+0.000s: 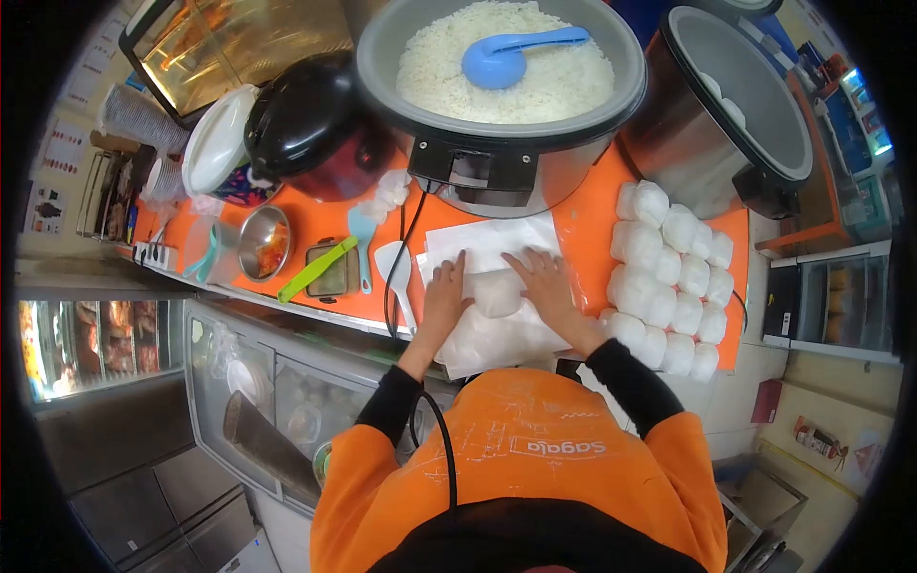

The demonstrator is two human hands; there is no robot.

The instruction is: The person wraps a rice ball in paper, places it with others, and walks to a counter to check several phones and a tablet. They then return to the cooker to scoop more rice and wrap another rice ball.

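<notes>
One white packet (pixel 497 293) lies on paper (pixel 468 239) near the desk's (pixel 586 234) near edge, between the left hand (pixel 447 291) and the right hand (pixel 549 291), both open, fingertips at its sides. Many wrapped packs (pixel 657 298) sit to the right; a blue scoop (pixel 495 69) rests on rice (pixel 430 72) at the far side.

The orange bench (pixel 573 205) carries a large rice cooker (pixel 544 134) and stacked white packets (pixel 669 286). A metal bowl (pixel 265 244) and green tongs (pixel 318 270) lie farther left.
</notes>
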